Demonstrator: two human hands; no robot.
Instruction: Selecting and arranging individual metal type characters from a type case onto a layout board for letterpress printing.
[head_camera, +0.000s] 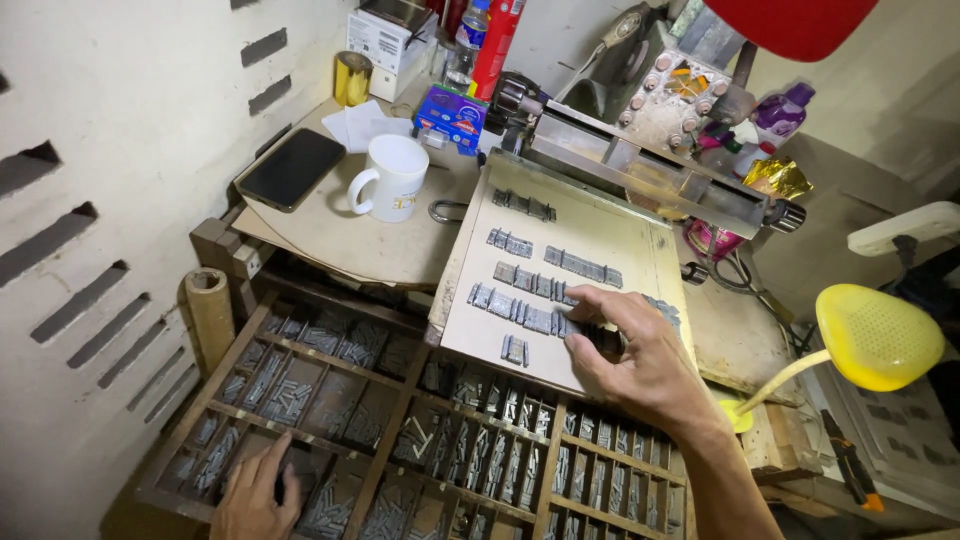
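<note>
My right hand (640, 352) rests on a cream metal tray (590, 225), fingertips pressing on the right end of a row of grey metal type blocks (520, 312). Several other short rows of type (578, 266) lie higher on the tray, and a lone block (514, 350) sits near its front edge. My left hand (255, 492) reaches into the front left of a wooden type case (395, 420), fingers down among the small metal sorts in a compartment. Whether it grips a piece is hidden.
A white mug (390, 177), a black phone (290, 168), white papers and a blue box (452, 113) sit on a round board behind the case. A metal press (650, 140) stands at the back. A yellow lamp (878, 335) is at right.
</note>
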